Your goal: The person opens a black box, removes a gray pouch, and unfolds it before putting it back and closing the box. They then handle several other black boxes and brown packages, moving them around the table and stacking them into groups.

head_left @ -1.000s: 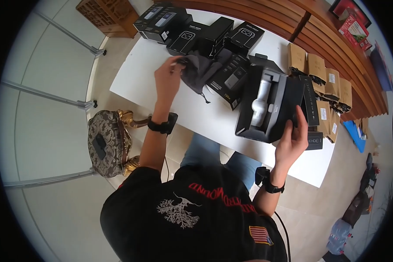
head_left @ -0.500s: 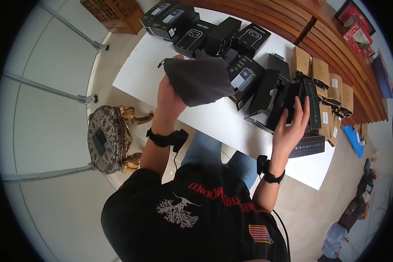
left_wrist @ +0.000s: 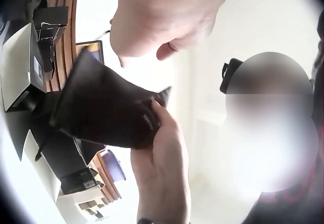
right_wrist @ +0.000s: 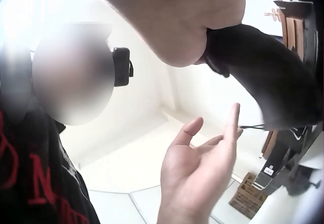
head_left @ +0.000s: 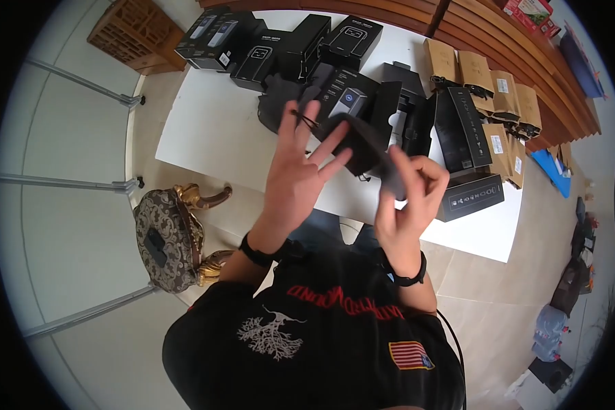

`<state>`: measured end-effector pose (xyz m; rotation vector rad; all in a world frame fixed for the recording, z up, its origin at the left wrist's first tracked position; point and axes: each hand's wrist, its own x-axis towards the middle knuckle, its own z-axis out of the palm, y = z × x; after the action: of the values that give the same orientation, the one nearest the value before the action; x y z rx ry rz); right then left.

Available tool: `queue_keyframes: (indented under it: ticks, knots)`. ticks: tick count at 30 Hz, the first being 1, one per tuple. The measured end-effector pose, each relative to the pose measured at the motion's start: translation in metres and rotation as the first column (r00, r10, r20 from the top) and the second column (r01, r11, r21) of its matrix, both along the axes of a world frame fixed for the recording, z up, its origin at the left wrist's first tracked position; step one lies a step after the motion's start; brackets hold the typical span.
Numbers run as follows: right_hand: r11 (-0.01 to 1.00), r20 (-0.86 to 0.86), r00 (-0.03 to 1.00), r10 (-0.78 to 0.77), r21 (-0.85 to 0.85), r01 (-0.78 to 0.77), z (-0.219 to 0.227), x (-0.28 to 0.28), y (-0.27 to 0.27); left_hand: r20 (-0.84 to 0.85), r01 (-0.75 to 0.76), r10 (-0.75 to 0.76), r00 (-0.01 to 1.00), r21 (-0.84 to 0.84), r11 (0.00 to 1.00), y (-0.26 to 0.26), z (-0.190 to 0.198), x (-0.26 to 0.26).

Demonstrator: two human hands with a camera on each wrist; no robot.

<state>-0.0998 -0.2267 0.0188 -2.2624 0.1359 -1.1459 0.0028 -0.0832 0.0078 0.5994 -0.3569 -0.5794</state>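
Observation:
A dark grey drawstring pouch (head_left: pixel 365 142) hangs above the table, blurred by motion. My right hand (head_left: pixel 411 205) pinches it at one end between thumb and fingers, which the left wrist view shows on the pouch (left_wrist: pixel 104 105). My left hand (head_left: pixel 295 181) is raised beside the pouch, its fingers spread and straight. In the right wrist view the pouch's thin black cord (right_wrist: pixel 251 127) reaches toward the left fingertips. Behind the hands lie another dark grey cloth pouch (head_left: pixel 275 102) and a black box picturing a device (head_left: pixel 345 96).
Several black product boxes (head_left: pixel 352 39) line the back of the white table (head_left: pixel 205 130). An opened black box (head_left: pixel 417 126) stands right of the middle, near another black box (head_left: pixel 473 198). Brown paper packs (head_left: pixel 475 72) are grouped at the right. A patterned stool (head_left: pixel 160 239) stands at left.
The pouch has passed from my left hand to my right and moved rightward. My right hand has left the opened box, and my left fingers have spread. The head view has shifted.

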Motion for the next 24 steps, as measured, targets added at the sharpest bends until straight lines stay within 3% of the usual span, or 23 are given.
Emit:
queue_keyframes:
  ticks: [1,3,5,6,8,9,11,12,15,17,18,19,21,22,23,24]
  knots:
    - [0.968,0.013,1.000,-0.026,0.249,0.022,0.000,0.001,0.002,0.003,0.001,-0.001,1.000,0.004,1.000,-0.005,0.001,-0.009]
    - [0.802,0.120,0.989,0.085,0.580,-0.139,-0.003,0.005,0.008,0.284,-0.339,0.290,0.914,0.140,0.930,-0.012,0.002,-0.027]
    - [0.710,0.148,0.973,0.178,0.666,-0.231,-0.001,0.003,0.009,0.292,-0.340,0.283,0.913,0.166,0.926,-0.010,-0.001,-0.036]
    - [0.706,0.147,0.972,0.184,0.668,-0.235,-0.001,0.002,0.011,0.385,-0.360,0.240,0.891,0.277,0.891,-0.009,-0.002,-0.039]
    - [0.492,0.251,0.938,0.238,0.802,-0.340,-0.001,0.001,0.013,0.491,-0.431,0.214,0.845,0.387,0.815,-0.008,-0.006,-0.045]
    - [0.489,0.251,0.937,0.241,0.803,-0.341,-0.001,0.001,0.014,0.490,-0.434,0.216,0.844,0.389,0.813,-0.006,-0.008,-0.045]
    - [0.226,0.397,0.869,0.295,0.855,-0.467,0.000,-0.001,0.020,0.450,-0.327,0.114,0.886,0.428,0.843,0.002,-0.012,-0.044]
    - [0.195,0.405,0.854,0.326,0.855,-0.480,-0.003,-0.002,0.020,0.446,-0.322,0.107,0.889,0.439,0.839,0.004,-0.010,-0.042]
    - [0.237,0.433,0.859,0.273,0.835,-0.496,-0.002,-0.001,0.029,0.551,-0.331,0.063,0.832,0.401,0.854,0.010,0.001,-0.039]
    - [0.455,0.354,0.795,0.493,0.674,-0.582,-0.002,-0.003,0.023,0.692,-0.408,-0.167,0.703,0.583,0.702,0.017,0.010,-0.043]
    - [0.729,0.103,0.835,0.541,0.437,-0.527,0.010,-0.008,0.012,0.645,-0.380,-0.119,0.755,0.578,0.722,0.016,0.017,-0.046]
    - [0.735,0.101,0.843,0.528,0.444,-0.513,0.013,-0.009,0.011,0.461,-0.288,0.014,0.887,0.530,0.798,0.012,0.017,-0.051]
    - [0.758,0.236,0.856,0.461,0.396,-0.518,0.018,-0.013,0.006,0.311,-0.368,0.273,0.910,0.305,0.879,0.017,-0.011,-0.045]
    - [0.798,0.319,0.853,0.413,0.325,-0.507,0.024,-0.016,0.004,0.309,-0.348,0.252,0.917,0.309,0.885,0.015,-0.008,-0.042]
    - [0.811,0.314,0.823,0.473,0.209,-0.546,0.042,-0.025,-0.007,0.251,-0.383,0.322,0.913,0.255,0.888,0.012,-0.002,-0.039]
    - [0.756,0.533,0.669,0.519,0.080,-0.650,0.045,-0.019,-0.004,0.183,-0.421,0.388,0.903,0.207,0.883,0.010,0.001,-0.036]
